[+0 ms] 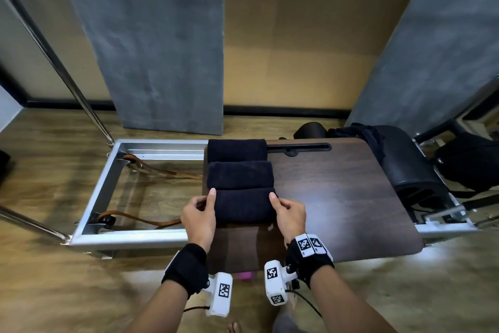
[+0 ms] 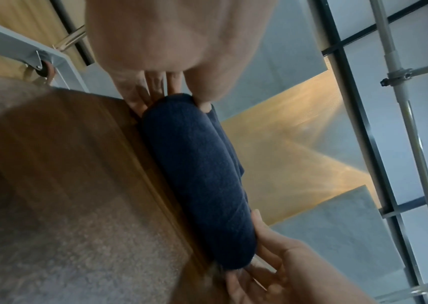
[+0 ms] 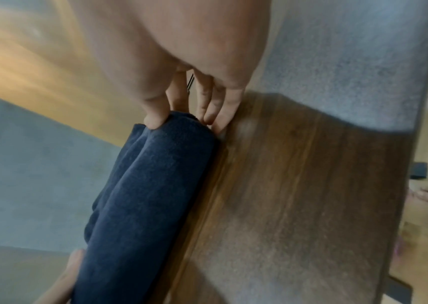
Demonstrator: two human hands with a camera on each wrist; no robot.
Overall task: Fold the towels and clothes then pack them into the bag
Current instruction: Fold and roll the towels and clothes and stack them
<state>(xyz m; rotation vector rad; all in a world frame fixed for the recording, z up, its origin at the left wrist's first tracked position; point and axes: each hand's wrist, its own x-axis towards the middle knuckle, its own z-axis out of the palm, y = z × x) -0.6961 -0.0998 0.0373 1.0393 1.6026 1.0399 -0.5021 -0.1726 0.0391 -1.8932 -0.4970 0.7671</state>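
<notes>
Three folded dark navy towels lie in a column on the left part of a dark wood table [image 1: 337, 192]. The far towel [image 1: 237, 150] and the middle towel [image 1: 241, 174] lie untouched. My two hands hold the nearest towel [image 1: 243, 205] [image 2: 202, 185] [image 3: 140, 205] by its ends. My left hand [image 1: 201, 211] [image 2: 174, 98] pinches the left end, thumb on top and fingers at the end against the table. In the same way my right hand [image 1: 286, 211] [image 3: 185, 121] pinches the right end. A black bag [image 1: 469, 162] sits at the far right, and dark clothes [image 1: 361, 135] lie bunched behind the table.
A silver metal frame [image 1: 108, 187] with brown leather straps [image 1: 151, 220] lies on the floor left of the table. A black padded roll [image 1: 410, 165] stands between table and bag. Grey panels [image 1: 162, 49] lean on the wall, and slanted metal poles [image 1: 67, 68] stand at left.
</notes>
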